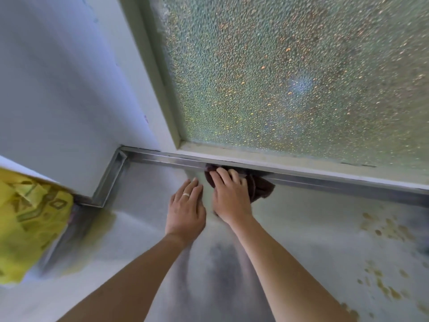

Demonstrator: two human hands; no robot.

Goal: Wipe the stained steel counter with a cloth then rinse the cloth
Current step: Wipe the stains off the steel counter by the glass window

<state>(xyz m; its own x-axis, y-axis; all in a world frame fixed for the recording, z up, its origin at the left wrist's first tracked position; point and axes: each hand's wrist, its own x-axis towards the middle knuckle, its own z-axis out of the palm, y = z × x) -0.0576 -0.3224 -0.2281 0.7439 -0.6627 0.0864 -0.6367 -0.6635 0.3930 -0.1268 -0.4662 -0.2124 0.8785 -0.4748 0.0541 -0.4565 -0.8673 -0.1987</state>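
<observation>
Cloth (260, 187), dark maroon and bunched, lies under the right hand (229, 196) at the far edge of the counter (301, 240), pushed up against the raised steel lip (325, 180) that runs below the window (290, 73). That hand presses down on it with the fingers (226, 176) laid forward over the fabric and slightly bent, more a flat press than a pinch; whether the thumb hooks under the cloth I cannot tell. Just beside it the left hand (185, 210) rests palm down on bare steel, fingers straight and close together, holding nothing, a ring (186, 194) on one finger. The step in hand looks like the wiping itself, worked along the back corner where counter meets lip; rinsing is not yet begun, and no tap or sink shows. Much seems left to do: a scatter of yellowish-brown spots (380, 231) lies on the steel well to the right, with more toward the near right edge, too many and too smeared to count. The next move probably calls for dragging the cloth right and toward the body with steady downward pressure, keeping it bunched under the palm so it does not slip free. By count: one cloth, two hands, one ring, one frosted window, and one yellow patterned bag or wrapper (30, 224) at the left, near the corner of the lip.
</observation>
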